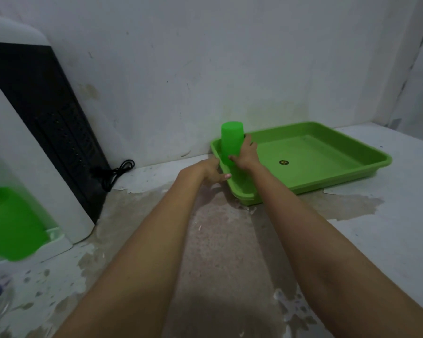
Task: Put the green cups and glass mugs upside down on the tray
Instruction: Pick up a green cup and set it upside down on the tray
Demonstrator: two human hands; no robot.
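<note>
Cup (231,142): upside down in tray's (332,184) near-left corner, our right hand (247,154) wrapped round it.
Left hand (211,170): pinching tray's left rim.
Room: rest of tray floor bare.

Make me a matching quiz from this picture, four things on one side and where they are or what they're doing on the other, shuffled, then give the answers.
Column one:
1. green cup
2. left hand
3. black cable
4. round sticker

Column two:
A. on the floor of the tray
B. upside down in the tray's near left corner, held by the right hand
C. coiled on the counter by the wall
D. on the tray's left rim

Pairs: 1-B, 2-D, 3-C, 4-A
</note>
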